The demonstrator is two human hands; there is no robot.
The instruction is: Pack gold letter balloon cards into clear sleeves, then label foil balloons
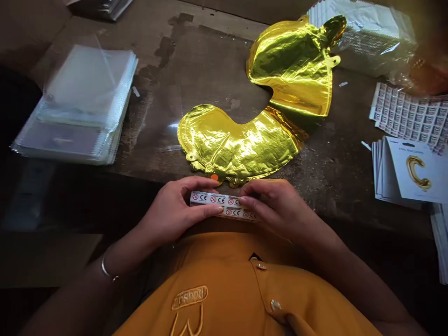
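Observation:
Between my hands is a narrow strip of white stickers (210, 198) printed with CE marks and red warning circles. My left hand (173, 205) grips its left end, thumb in front and fingers behind. At the other end my right hand (276, 203) pinches the strip between thumb and forefinger. Just beyond, at the table's front edge, lies a flat gold foil balloon (231, 144) in a curved shape, with small hanging tabs on its rim. A little orange dot (214, 178) shows beside my left fingertips.
A stack of clear plastic bags (84, 93) lies at the left. On the right are a sheet of small labels (409, 114), folded cards (416, 170) picturing a gold letter C, and a plastic-wrapped stack of white cards (367, 28). Dark bundled packaging (101, 7) sits far left.

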